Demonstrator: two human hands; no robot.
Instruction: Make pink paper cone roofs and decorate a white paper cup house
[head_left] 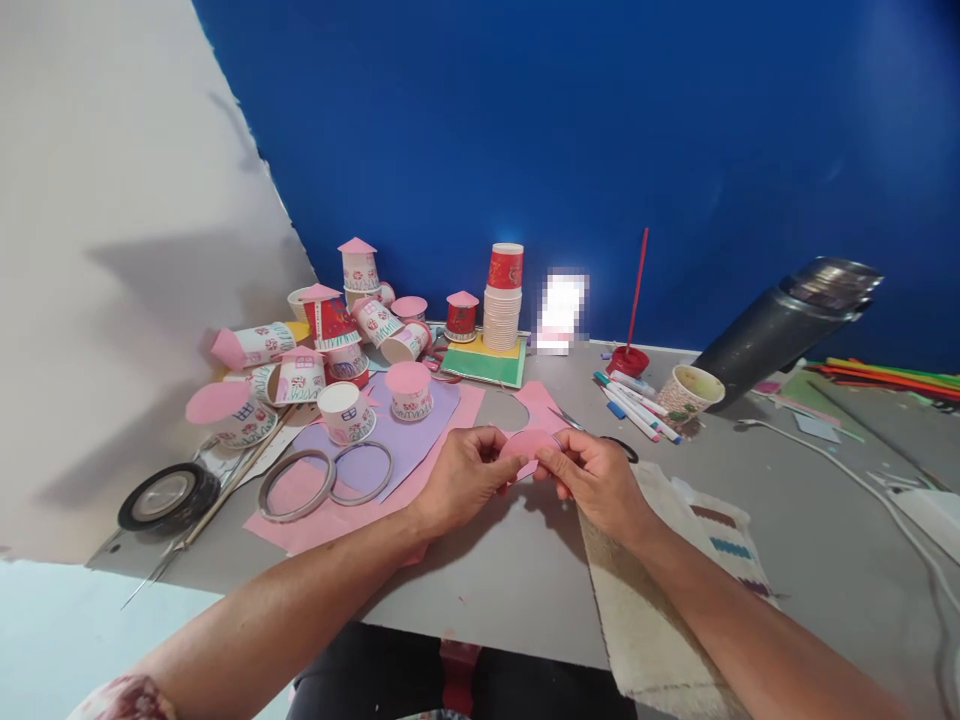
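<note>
Between my two hands, above the grey table, is a small round piece of pink paper [531, 441]. My left hand [469, 470] pinches its left side with thumb and fingers. On its right side, my right hand [596, 480] grips the edge the same way. Under and behind the hands lies a pink sheet [544, 398] with a rounded cut-out. Scissors [568, 418] rest beside it, partly hidden by my right hand. To the left, a white cup with a flat pink disc [409, 378] on top and an open-side-down cup [346, 412] stand on purple paper [431, 410].
Several decorated cups [326, 318] crowd the back left. Two rings [297, 486] and black tape [169, 495] lie left. A cup stack [502, 318] stands at the back. Markers [634, 408], a patterned cup [688, 392], a leaning dark flask [780, 330] and cloth [637, 600] are right.
</note>
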